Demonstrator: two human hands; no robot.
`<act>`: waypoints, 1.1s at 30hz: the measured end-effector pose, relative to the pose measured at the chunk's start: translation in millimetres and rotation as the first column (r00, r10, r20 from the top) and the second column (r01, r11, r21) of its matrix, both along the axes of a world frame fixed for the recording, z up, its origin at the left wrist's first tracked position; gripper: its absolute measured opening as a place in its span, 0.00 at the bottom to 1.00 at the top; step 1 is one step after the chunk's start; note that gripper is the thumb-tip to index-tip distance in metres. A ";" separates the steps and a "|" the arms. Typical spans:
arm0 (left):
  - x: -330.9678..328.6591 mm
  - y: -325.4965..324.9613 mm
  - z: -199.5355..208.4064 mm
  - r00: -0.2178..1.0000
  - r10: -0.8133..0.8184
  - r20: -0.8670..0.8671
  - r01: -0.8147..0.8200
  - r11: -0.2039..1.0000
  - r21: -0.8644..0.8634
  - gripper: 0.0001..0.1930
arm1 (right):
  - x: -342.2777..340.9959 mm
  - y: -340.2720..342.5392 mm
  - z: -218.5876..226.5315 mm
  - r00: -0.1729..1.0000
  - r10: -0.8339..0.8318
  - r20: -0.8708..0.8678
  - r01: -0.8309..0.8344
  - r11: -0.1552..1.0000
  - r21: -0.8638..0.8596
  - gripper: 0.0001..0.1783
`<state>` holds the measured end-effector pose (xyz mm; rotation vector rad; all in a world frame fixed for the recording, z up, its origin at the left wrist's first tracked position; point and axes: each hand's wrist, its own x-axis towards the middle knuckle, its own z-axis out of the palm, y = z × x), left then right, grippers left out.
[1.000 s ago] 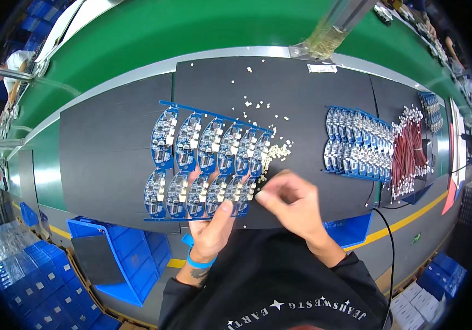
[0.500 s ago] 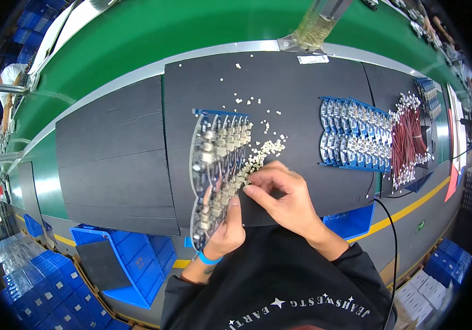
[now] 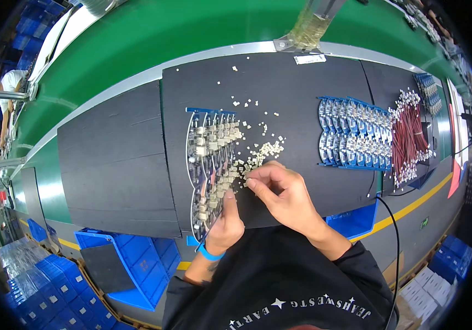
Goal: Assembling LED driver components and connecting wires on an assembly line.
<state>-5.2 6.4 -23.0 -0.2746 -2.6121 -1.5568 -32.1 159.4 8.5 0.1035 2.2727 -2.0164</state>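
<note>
My left hand [image 3: 226,227], with a blue band at the wrist, grips the lower end of a panel of joined circuit boards [image 3: 197,157]. The panel stands tilted on the mat, its rows of pale connectors facing right. My right hand [image 3: 283,190] is just right of the panel, thumb and forefinger pinched together. Whatever sits between those fingertips is too small to make out. Beside them a heap of small white connector pieces [image 3: 268,150] spreads over the black mat, with loose ones scattered farther off.
To the right lie stacked blue circuit board panels [image 3: 352,135] and a bundle of dark red wires [image 3: 410,132] with white ends. The black mat [image 3: 112,159] covers the bench. Blue crates [image 3: 131,264] stand below its near edge. A metal post [image 3: 310,27] rises at the far side.
The panel in my left hand has shifted slightly left and turned, showing its connectors more. My right hand has stayed almost in place, still pinched.
</note>
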 end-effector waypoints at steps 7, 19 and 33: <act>2.9 2.6 -9.0 0.977 -0.058 -0.203 0.029 0.989 -0.145 0.14 | -3.2 -6.6 4.0 0.961 0.162 0.225 -0.084 0.943 -0.321 0.05; 2.6 0.7 -19.9 0.998 -0.006 -0.059 0.015 0.986 0.165 0.21 | -5.2 -14.2 7.0 0.999 0.029 0.034 -0.024 0.989 -0.149 0.08; 8.6 -0.9 -28.5 0.991 0.037 0.128 -0.067 0.968 0.244 0.21 | -4.6 -12.4 10.7 0.984 0.133 0.119 -0.084 0.934 -0.348 0.08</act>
